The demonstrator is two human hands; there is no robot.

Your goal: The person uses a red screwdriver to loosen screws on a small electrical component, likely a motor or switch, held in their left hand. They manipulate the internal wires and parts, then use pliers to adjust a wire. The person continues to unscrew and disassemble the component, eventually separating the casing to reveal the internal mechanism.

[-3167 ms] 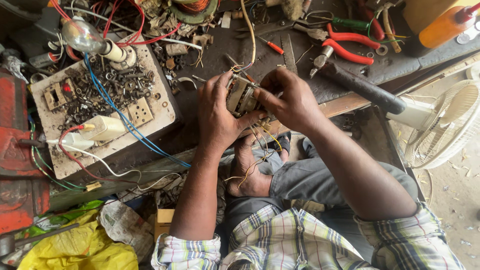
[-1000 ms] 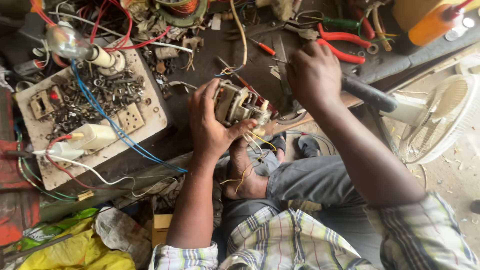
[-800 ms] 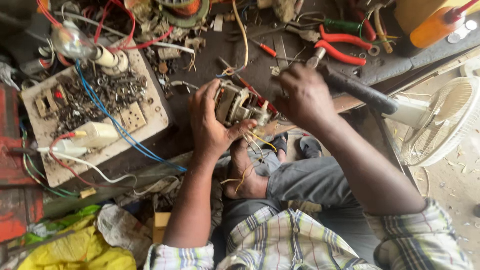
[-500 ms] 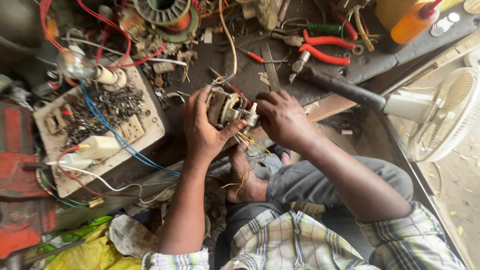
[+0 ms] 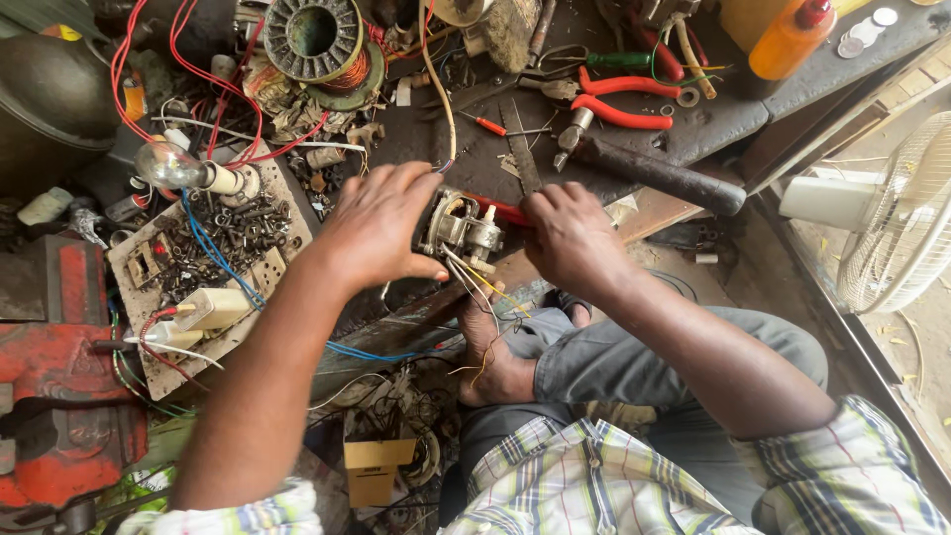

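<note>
Nearest me: plaid shirt (image 5: 594, 485), grey trousers, my bare foot (image 5: 492, 367) tucked under the bench edge w/ loose thin wires trailing over it. A small cardboard box (image 5: 373, 466) sits on the floor just left of the foot. Above that, both hands meet at the small motor assy (image 5: 461, 230), held just over the bench front, roughly centre of view. My left hand (image 5: 374, 226) wraps its left side, thumb underneath, fingers curled over the top — closed on it. My right hand (image 5: 570, 236) is at its right side, fingers bunched narrow around a red-handled tool (image 5: 503, 210); tip hidden, can't tell what it touches. Yellow & white leads hang from the motor toward my foot. Left of my forearm: a pale board (image 5: 213, 287) w/ a heap of dark screws, a switch, blue & red wires across it; a clear bulb (image 5: 168, 164) in a white holder lies at its top edge. Far left, a red vise (image 5: 59, 396). Behind the hands: hammer w/ dark handle (image 5: 659, 173), red-handled pliers (image 5: 619, 99), small red screwdriver (image 5: 485, 125). Farther back: copper-wound stator coil (image 5: 319, 42), orange bottle (image 5: 783, 40) top right. Off the bench at right, white fan (image 5: 892, 218) on the ground.
</note>
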